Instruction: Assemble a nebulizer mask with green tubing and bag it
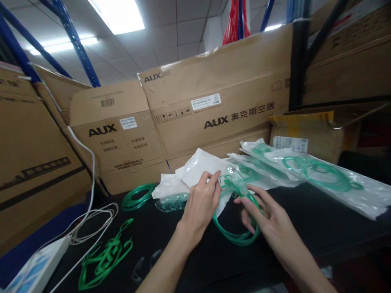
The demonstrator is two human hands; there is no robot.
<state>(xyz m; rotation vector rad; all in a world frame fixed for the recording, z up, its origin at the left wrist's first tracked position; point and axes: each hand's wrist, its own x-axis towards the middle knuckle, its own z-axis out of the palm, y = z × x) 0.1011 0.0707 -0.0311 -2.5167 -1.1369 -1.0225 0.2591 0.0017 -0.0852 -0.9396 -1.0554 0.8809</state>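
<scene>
- Fingers: left hand [200,203] has fingertips [214,176] curled and pinched on the edge of a white plastic pouch [200,165]; right hand [265,221] has fingers [255,193] partly spread, tips closed on the green tubing [236,236] where it meets a clear mask [235,179].
- Far left: stacked cardboard boxes [119,134] marked AUX stand behind the black table [320,219]; blue rack posts [75,40] above.
- Lower left: white power strip [36,266] at the table edge, with white cable [91,219] looped beside it.
- Next: loose green strap [105,254] lying flat near the front; a coiled green tube [137,196] further back.
- Centre-left: a clear bagged item [172,201] just beside the left hand, partly under the pouch.
- Centre: mask and tubing sit between both hands; tubing loop hangs down onto the table, mask half out of the pouch mouth.
- Right: sealed pouches [317,175] with green tubing inside, overlapping, fanned out to the table's right edge.
- Behind them: a torn small carton [308,132] with yellow tape.
</scene>
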